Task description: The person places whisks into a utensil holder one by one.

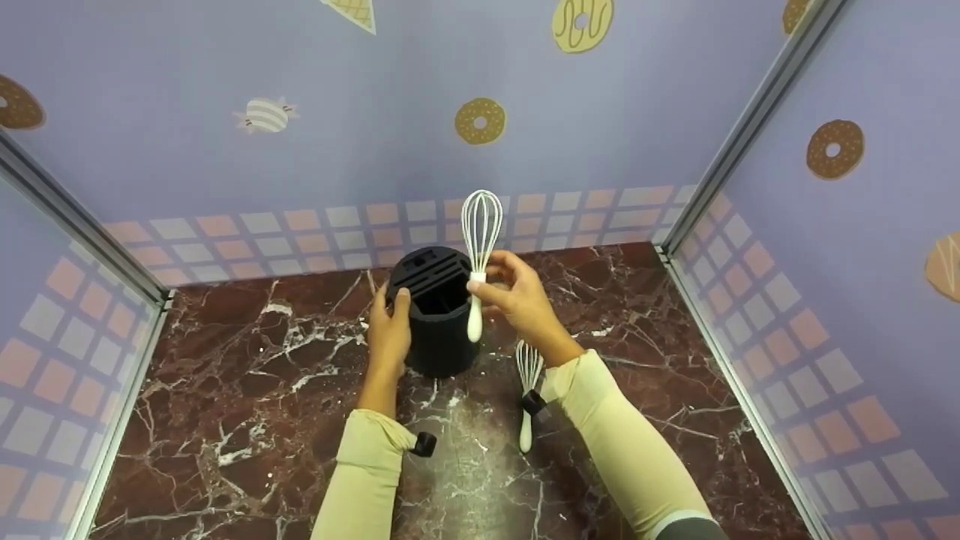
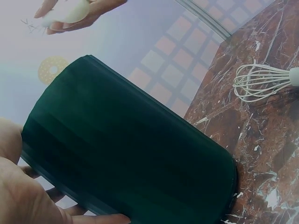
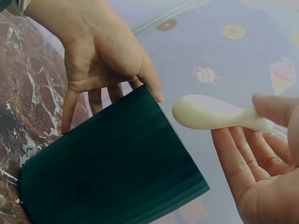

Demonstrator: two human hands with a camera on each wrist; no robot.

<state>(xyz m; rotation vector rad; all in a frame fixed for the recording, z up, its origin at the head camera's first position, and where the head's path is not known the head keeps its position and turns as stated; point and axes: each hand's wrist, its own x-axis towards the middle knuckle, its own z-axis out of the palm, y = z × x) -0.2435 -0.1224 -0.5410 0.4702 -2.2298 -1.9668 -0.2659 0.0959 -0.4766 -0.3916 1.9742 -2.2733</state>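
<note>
One whisk (image 1: 478,277), handle down, was pinched in your right hand (image 1: 519,296) near the mouth of the black holder (image 1: 442,345), which your left hand (image 1: 388,334) gripped towards the table's (image 1: 217,397) far edge.

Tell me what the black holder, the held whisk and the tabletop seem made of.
Black holder: probably plastic, satin, given its smooth, softly shaded wall.
Held whisk: handle likely plastic, smooth and cream-white with soft sheen; wires unclear.
Tabletop: polished stone or printed imitation, showing pale veins and glare.
</note>
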